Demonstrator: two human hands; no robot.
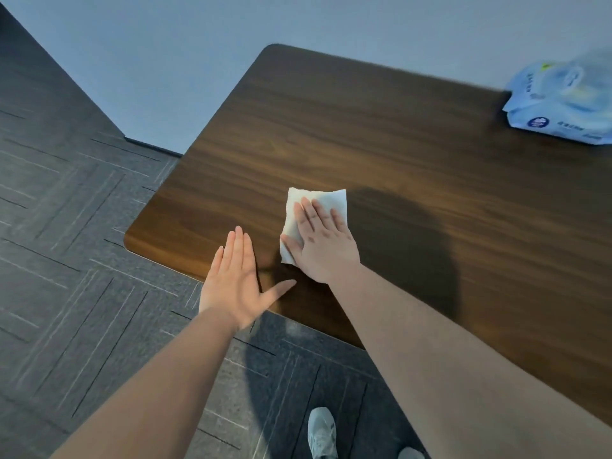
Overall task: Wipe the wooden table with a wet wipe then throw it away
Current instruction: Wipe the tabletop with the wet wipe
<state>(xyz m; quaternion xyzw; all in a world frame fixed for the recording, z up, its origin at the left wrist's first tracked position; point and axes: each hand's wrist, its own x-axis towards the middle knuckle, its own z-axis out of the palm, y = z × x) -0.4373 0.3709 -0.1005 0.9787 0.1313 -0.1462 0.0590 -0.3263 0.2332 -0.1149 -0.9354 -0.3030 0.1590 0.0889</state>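
- Off the table's left side there is dark grey carpet (66, 260) in squares with thin line patterns, and a pale wall (149, 61) rises behind it
- The wooden table (381, 144) is dark brown with rounded corners; its near left corner points toward the carpet and its far edge runs along the wall
- The person's left hand (236, 279) is spread flat over the table's near edge, close to the near left corner, palm down, fingers straight and together with the thumb stuck out to the right; it grips nothing, and I cannot tell whether it presses on the wood or floats just above it
- Just to its right, the right hand (323, 243) lies flat with fingers slightly fanned, pressing down on the wet wipe (314, 200)
- The wipe is a white folded square lying flat on the tabletop, a short way in from the near edge; its far edge and left side stick out from under the fingers, and the rest is covered by the palm
- A soft shadow falls on the wood to the right of that hand
- Down on the floor below the near edge, a light grey shoe (321, 432) shows between the two bare forearms
- At the table's far right, by the far edge, sits a pale blue pack of wipes (563, 101), blurred, well apart from both hands
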